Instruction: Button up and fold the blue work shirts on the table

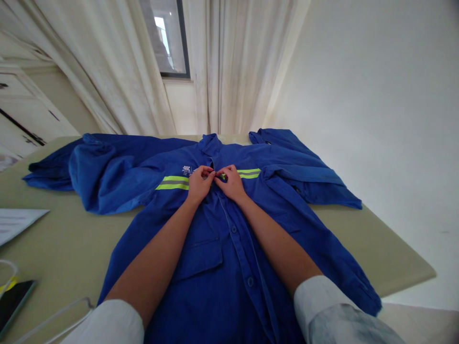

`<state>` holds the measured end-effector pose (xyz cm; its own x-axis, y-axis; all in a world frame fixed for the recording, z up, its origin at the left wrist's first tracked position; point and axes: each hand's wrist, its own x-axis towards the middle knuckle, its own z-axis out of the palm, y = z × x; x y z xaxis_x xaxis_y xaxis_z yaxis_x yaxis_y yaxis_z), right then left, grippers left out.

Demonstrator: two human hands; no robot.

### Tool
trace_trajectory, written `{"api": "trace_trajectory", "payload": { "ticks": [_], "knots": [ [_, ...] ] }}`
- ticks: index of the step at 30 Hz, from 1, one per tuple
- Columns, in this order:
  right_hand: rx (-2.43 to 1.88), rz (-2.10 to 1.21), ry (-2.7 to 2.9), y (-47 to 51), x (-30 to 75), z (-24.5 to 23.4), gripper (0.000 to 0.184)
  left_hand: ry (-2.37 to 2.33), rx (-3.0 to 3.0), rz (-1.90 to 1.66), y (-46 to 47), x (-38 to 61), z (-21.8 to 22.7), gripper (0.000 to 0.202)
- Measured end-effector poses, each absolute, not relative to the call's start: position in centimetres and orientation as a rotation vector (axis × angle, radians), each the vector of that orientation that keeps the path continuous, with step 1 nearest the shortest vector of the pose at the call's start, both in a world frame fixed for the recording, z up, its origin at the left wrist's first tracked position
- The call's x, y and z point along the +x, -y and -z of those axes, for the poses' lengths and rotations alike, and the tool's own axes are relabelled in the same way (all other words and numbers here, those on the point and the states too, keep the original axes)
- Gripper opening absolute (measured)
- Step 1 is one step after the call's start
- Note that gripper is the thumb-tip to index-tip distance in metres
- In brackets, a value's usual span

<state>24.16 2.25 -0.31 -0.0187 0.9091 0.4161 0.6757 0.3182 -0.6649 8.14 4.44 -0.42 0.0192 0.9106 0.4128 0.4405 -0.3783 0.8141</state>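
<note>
A blue work jacket (215,267) with yellow-and-grey reflective stripes lies face up on a pale green table (71,239), its sleeves spread to both sides. My left hand (199,182) and my right hand (231,181) meet at the chest, just below the collar. Both pinch the front placket where the stripes meet, fingers closed on the cloth edges. Buttons run down the placket towards me between my forearms. What the fingertips hold beyond the cloth is too small to make out.
A white sheet of paper (16,222) lies at the table's left edge. A dark phone (14,301) and a wire hanger (53,320) sit at the near left. Curtains (229,67) and a window stand behind the table; a white wall is on the right.
</note>
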Motion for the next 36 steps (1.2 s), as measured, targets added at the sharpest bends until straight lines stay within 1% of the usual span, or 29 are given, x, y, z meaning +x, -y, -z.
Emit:
{"api": "trace_trajectory", "payload": {
  "ticks": [6, 8, 10, 12, 15, 19, 21, 25, 28, 31, 34, 36],
  "knots": [
    [-1.438, -0.309, 1.785, -1.7, 23.9, -0.2, 0.012, -1.396, 1.884, -1.354, -4.7, 8.1, 0.7, 0.016],
    [-1.427, -0.298, 1.767, -1.5, 23.8, -0.3, 0.014, -1.350, 1.945, -1.349, -4.7, 8.1, 0.8, 0.016],
    [-1.402, -0.322, 1.744, -1.5, 23.8, -0.3, 0.022, -1.331, 2.014, -1.316, -4.7, 8.2, 0.9, 0.025],
    [-1.381, -0.376, 1.795, -1.7, 23.7, -0.3, 0.028, -1.375, 2.067, -1.250, -4.6, 8.3, 1.1, 0.039],
    [-1.407, -0.442, 1.886, -1.9, 23.7, -0.4, 0.023, -1.439, 2.130, -1.188, -4.4, 8.5, 1.5, 0.057],
    [-1.523, -0.390, 1.820, -2.0, 23.9, -0.5, 0.032, -1.557, 2.214, -1.174, -3.8, 8.9, 1.3, 0.073],
    [-1.500, -0.351, 1.870, -1.9, 24.0, -0.4, 0.037, -1.607, 2.271, -1.080, -3.5, 9.0, 0.9, 0.075],
    [-1.443, -0.394, 1.820, -1.5, 23.7, 0.2, 0.041, -1.655, 2.380, -0.778, -2.9, 9.3, 0.4, 0.067],
    [-1.372, -0.309, 1.597, -1.6, 24.1, -0.3, 0.044, -1.696, 2.444, -0.724, -2.7, 9.4, 0.4, 0.067],
    [-1.359, -0.102, 1.154, -2.3, 27.9, -2.9, 0.049, -1.634, 2.486, -0.692, -2.8, 9.1, 0.4, 0.060],
    [-1.555, 0.034, 0.606, -2.5, 36.1, -6.1, 0.052, -1.480, 2.493, -0.674, -3.4, 8.8, 0.4, 0.055],
    [-1.819, 0.062, 0.292, -1.6, 42.5, -7.4, 0.051, -1.461, 2.442, -0.708, -3.8, 8.8, 0.3, 0.055]
  ]
}}
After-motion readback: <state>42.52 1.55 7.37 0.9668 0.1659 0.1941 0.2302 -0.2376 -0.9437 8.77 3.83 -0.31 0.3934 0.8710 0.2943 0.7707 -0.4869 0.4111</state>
